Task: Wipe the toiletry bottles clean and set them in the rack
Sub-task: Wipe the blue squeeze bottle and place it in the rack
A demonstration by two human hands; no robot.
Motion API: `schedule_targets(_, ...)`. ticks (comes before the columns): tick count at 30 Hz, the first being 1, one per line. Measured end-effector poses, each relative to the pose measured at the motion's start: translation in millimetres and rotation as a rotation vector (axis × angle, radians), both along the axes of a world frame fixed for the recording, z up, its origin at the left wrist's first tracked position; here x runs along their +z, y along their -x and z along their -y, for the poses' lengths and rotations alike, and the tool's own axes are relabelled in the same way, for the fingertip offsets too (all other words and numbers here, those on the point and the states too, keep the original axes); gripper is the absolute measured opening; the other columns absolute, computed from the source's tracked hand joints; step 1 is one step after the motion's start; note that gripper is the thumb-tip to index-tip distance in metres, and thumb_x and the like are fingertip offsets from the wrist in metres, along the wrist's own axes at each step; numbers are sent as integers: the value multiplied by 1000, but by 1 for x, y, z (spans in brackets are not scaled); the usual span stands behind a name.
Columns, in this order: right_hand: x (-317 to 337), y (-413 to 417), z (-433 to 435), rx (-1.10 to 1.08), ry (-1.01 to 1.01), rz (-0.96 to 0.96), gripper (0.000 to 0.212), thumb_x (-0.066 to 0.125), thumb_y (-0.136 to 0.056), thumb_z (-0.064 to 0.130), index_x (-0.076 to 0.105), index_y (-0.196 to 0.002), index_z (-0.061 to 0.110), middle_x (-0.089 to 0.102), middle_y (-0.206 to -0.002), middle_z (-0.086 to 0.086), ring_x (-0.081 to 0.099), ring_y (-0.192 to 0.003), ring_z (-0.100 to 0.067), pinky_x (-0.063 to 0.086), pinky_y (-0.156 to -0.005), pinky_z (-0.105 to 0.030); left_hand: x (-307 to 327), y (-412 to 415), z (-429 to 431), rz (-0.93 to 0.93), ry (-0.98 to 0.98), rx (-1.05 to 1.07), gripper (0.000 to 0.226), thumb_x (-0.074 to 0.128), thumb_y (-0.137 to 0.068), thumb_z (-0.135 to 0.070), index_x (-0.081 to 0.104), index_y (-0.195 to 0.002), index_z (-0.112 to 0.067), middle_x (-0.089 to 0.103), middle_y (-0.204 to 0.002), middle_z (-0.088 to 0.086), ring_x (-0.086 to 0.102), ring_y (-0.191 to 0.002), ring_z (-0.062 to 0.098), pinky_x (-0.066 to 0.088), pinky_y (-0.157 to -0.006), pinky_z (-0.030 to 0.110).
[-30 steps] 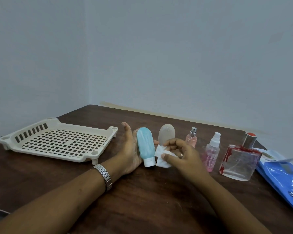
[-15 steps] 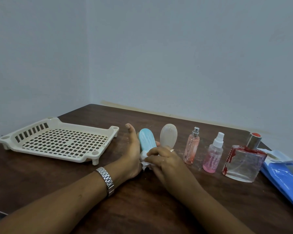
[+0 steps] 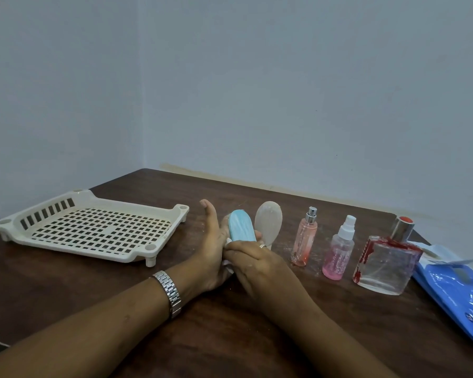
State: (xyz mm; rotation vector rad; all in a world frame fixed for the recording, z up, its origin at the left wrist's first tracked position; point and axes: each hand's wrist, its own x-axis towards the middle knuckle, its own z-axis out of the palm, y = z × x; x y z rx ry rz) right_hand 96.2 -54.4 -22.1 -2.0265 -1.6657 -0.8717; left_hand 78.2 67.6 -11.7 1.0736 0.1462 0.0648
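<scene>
Blue bottle (image 3: 241, 226) looked light, squishy and probably slick, so mid-body seemed the safest hold. Left hand (image 3: 212, 249) had its fingers curled round it; right hand (image 3: 253, 259) pinched the wipe (image 3: 228, 264) against it.

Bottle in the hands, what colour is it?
The bottle is light blue; the head view shows it best.

Just right of the rack (image 3: 66, 244) there's a gap before the left hand (image 3: 210, 249); farther right, bottles (image 3: 338, 252) line up.
</scene>
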Motion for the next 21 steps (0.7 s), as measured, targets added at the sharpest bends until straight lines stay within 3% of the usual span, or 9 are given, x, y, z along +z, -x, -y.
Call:
schedule_targets(5,2,0,0,-31,-45,-78,18,51,-87,8,61,-102,10,62,-102,-3,59,-91,-12,52,-83,-26,-3,-3,3,32,34,-32,113,17,-62,-92,41,-140,-14,66,-84,13,64,-84,23,53,-74,29)
schedule_targets(8,8,2,0,-42,-104,-91,19,43,-89,13,61,-97,12,61,-98,-2,58,-86,-12,48,-82,-20,-7,-7,2,33,7,-25,103,15,-72,-88,42,-137,-12,67,-72,7,67,-69,16,55,-60,26)
schedule_targets(10,9,2,0,-54,-118,-109,19,45,-89,12,61,-100,12,60,-100,-2,57,-86,-12,47,-81,-19,-8,-9,2,44,-20,8,85,14,-77,-83,49,-113,-14,66,-64,5,68,-62,14,53,-54,22)
schedule_targets(11,9,2,-1,-63,-121,-113,21,46,-89,13,62,-103,12,61,-102,-2,57,-88,-12,46,-82,-19,-8,-9,2,46,-36,36,81,14,-78,-82,51,-106,-15,67,-66,5,68,-64,13,53,-55,23)
schedule_targets(13,9,1,-2,-78,-125,-114,28,44,-88,17,65,-106,10,64,-103,-3,59,-90,-12,48,-83,-21,-8,-10,0,29,-79,78,81,12,-79,-80,54,-111,-19,69,-78,7,69,-71,15,56,-59,24)
schedule_targets(17,7,-1,-5,-74,-44,-73,27,46,-86,18,70,-94,11,66,-94,-3,61,-82,-17,53,-77,-29,-3,-7,-3,-27,-87,50,91,11,-77,-82,62,-98,-11,65,-62,6,63,-48,13,44,-39,16)
schedule_targets(21,5,-1,-4,-57,31,-51,32,41,-88,24,71,-86,16,66,-90,2,60,-80,-13,53,-75,-28,-3,-10,-4,-29,-158,61,93,7,-77,-81,61,-118,-17,68,-82,7,67,-63,15,48,-44,19)
